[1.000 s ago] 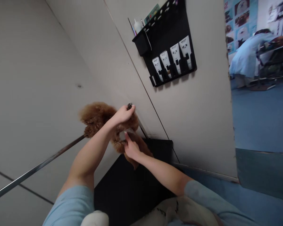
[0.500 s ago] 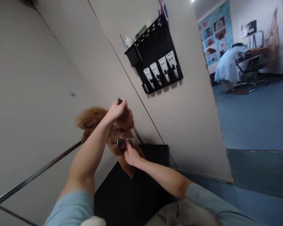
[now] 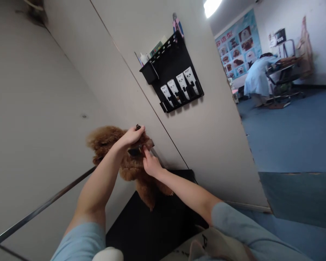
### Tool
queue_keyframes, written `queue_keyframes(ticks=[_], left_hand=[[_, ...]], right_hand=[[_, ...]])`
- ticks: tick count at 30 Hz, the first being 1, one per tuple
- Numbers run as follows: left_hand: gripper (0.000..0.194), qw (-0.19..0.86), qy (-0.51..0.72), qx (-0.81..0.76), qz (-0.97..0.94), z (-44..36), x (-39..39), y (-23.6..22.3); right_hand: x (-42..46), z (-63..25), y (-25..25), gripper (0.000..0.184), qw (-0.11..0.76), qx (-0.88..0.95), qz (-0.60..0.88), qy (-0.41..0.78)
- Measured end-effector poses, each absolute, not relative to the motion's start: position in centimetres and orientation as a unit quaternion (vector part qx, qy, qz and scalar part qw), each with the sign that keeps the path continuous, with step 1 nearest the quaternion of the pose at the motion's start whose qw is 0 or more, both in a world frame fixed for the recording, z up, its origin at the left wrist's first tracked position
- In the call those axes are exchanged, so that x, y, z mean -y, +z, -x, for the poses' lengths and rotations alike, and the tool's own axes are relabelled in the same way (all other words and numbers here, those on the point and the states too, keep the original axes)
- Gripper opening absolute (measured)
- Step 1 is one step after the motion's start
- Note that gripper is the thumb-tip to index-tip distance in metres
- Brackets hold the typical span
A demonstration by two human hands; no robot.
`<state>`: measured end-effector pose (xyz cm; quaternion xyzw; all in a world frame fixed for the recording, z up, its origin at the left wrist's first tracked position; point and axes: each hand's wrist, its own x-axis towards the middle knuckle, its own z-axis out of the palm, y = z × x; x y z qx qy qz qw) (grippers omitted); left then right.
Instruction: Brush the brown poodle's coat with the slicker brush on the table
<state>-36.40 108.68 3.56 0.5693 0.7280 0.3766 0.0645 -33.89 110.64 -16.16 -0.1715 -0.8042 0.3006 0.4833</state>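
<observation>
Spacing between the hands has narrowed since the earlier frame. On the smooth black table (image 3: 143,232) stands a curly brown dog (image 3: 132,173); the left hand (image 3: 133,135) is closed on it, a dark tip protruding, while the right hand (image 3: 152,165) pinches a flat tool (image 3: 135,151), seemingly a comb, against its coat.

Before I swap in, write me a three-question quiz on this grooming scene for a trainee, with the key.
1. Which hand has the flat tool against the fur?
A) The left hand
B) The right hand
C) Neither hand

2. True or false: four white tools sit in a row in the black wall rack.

3. Fill in the colour: the brown dog stands on a ____ tabletop.

Key: 1. B; 2. True; 3. black
</observation>
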Motion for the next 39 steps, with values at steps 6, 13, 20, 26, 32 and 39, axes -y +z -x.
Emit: queue_keyframes(ticks=[6,13,20,26,32,39], left_hand=[[0.039,0.035,0.368,-0.743,-0.558,37.9,-107.3,2.5],[0.043,0.065,0.370,-0.745,-0.551,38.0,-105.4,2.7],[0.039,0.026,0.370,-0.755,-0.541,37.7,-105.0,3.0],[0.037,0.028,0.378,-0.757,-0.532,37.6,-105.0,3.6],[0.042,0.029,0.355,-0.738,-0.573,37.5,-105.9,4.0],[0.043,-0.007,0.324,-0.745,-0.583,36.1,-107.6,4.4]], right_hand=[[-109.4,34.3,-20.1,0.044,0.378,0.795,0.232,0.414],[-110.4,36.3,-17.1,0.025,0.414,0.738,0.143,0.514],[-109.8,38.3,-19.1,0.019,0.304,0.720,0.075,0.619],[-111.4,38.6,-16.8,0.011,0.299,0.644,0.074,0.700],[-110.8,38.1,-17.8,0.014,0.267,0.639,0.051,0.719],[-111.0,36.9,-16.4,0.018,0.266,0.610,0.075,0.743]])
